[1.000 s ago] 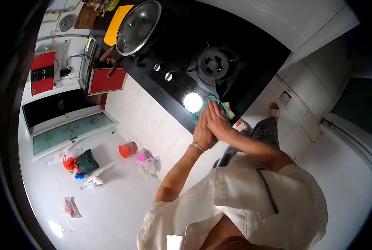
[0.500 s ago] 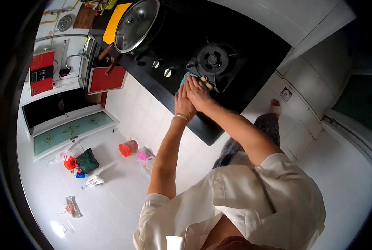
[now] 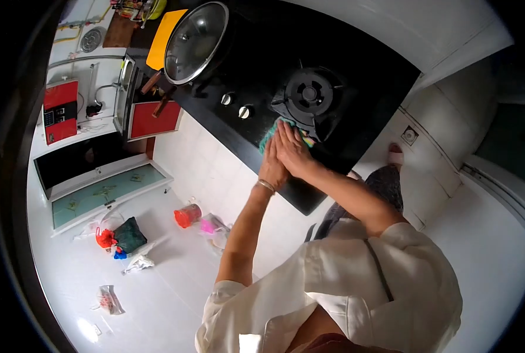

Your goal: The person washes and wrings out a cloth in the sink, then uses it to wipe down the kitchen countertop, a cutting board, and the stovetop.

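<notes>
A green cloth point(image 3: 266, 140) with a yellow and pink patch lies bunched under my hands on the black stovetop point(image 3: 239, 134), close to its front edge. My right hand point(image 3: 293, 150) presses on it with the fingers stretched forward and held together. Against it, my left hand point(image 3: 273, 167), with a bangle at the wrist, touches the cloth too; part of its fingers is hidden by the right. Just beyond the fingertips is the round gas burner point(image 3: 310, 93) with its dark pan support. Two knobs point(image 3: 244, 112) sit to the left of the hands.
A pan with a glass lid point(image 3: 195, 44) stands at the upper left of the stove, its wooden handle point(image 3: 151, 82) sticking out. Beside it is a yellow board point(image 3: 163, 38). Several bags point(image 3: 130, 235) and a red container point(image 3: 186, 216) are below left. A slippered foot point(image 3: 395, 154) shows at right.
The whole view has shifted slightly. Both hands have slid a little toward the stove's front edge with the cloth, and more of its green part shows at the left.
</notes>
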Demonstrator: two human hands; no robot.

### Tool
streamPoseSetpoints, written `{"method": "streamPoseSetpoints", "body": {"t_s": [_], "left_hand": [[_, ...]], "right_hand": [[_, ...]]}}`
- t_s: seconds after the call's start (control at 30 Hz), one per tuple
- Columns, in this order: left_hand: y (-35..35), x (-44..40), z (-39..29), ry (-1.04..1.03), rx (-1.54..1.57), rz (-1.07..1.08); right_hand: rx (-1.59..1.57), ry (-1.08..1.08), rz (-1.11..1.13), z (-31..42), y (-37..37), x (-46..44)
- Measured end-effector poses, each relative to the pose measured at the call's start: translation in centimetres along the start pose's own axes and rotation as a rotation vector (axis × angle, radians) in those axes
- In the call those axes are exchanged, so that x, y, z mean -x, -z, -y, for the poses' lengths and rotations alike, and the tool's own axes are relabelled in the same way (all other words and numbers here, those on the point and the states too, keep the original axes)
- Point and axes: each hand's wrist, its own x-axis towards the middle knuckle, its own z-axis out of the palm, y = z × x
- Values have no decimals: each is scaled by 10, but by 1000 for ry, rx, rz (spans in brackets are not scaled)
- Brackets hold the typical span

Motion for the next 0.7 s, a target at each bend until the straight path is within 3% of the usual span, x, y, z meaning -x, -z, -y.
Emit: {"method": "streamPoseSetpoints", "body": {"t_s": [0.1, 0.2, 0.23, 0.27, 0.43, 0.57, 0.7], "left_hand": [[2, -8, 40, 27, 18, 13], [-10, -16, 74, 222, 48, -15], [-10, -23, 83, 324, 184, -58], [-9, -23, 89, 322, 74, 12], [-6, -21, 73, 394, 95, -24], [-43, 15, 54, 207, -163, -170], [-53, 49, -14, 223, 32, -360]], "right_hand": [[6, -21, -2, 8, -17, -38], [-7, 17, 38, 9, -31, -76], [-15, 22, 52, 11, -34, -91], [-25, 31, 68, 12, -38, -101], [-61, 35, 73, 10, -35, -94], [-136, 133, 78, -1, -20, -55], [-232, 209, 113, -14, 8, 19]]}}
